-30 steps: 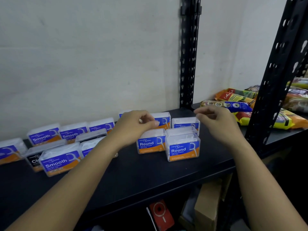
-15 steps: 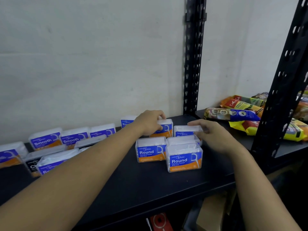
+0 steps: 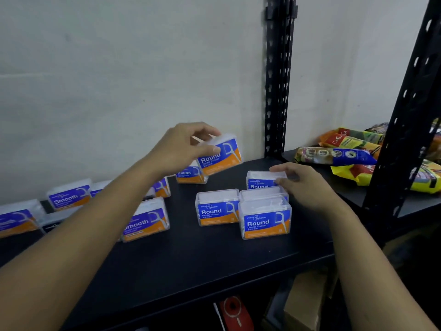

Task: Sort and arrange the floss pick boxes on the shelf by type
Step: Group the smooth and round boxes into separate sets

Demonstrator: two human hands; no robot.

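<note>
My left hand (image 3: 177,149) holds a clear "Round" floss pick box (image 3: 220,155) tilted in the air above the black shelf (image 3: 191,259). My right hand (image 3: 303,185) grips the back "Round" box (image 3: 259,181) standing on the shelf. In front of it stand a second box (image 3: 262,194) and a front "Round" box (image 3: 265,220), with another "Round" box (image 3: 217,209) to their left. One more "Round" box (image 3: 191,175) sits near the wall. "Smooth" boxes (image 3: 69,195) (image 3: 145,223) stand at the left, partly hidden by my left arm.
A black perforated upright (image 3: 278,77) rises behind the boxes, another upright (image 3: 405,120) at the right. Snack packets (image 3: 338,155) lie on the neighbouring shelf. Below are a cardboard box (image 3: 307,304) and a red object (image 3: 235,311). A white wall backs the shelf.
My left hand closed on a "Round" box near the wall and lifted it off the shelf, tilted. My right hand came down onto the back "Round" box.
</note>
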